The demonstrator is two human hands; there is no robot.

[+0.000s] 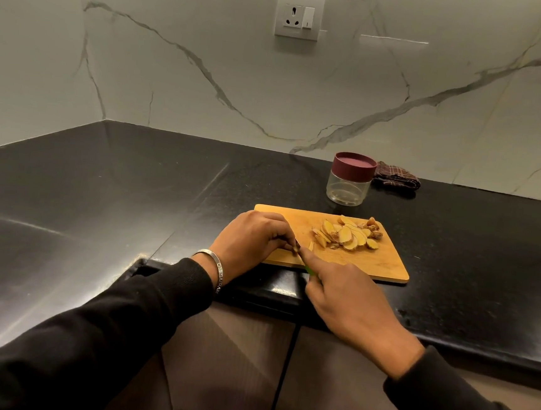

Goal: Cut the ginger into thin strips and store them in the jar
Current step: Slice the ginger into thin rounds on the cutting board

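A wooden cutting board [385, 264] lies at the counter's front edge. A heap of ginger slices [348, 236] sits on its far right part. My left hand [253, 236] rests on the board's left end, fingertips pinching a small ginger piece [296, 249]. My right hand [349, 296] grips a knife with a green handle [308, 269], forefinger stretched along its back; the blade is mostly hidden at the ginger piece. A thin strip [311, 246] lies beside it. The clear jar [350, 179] with a maroon lid stands closed behind the board.
A dark checked cloth [395, 178] lies folded right of the jar against the marble wall. The black counter [100, 190] wraps round to the left. A wall socket [298, 16] sits above. Cabinet doors [250, 350] are below the counter edge.
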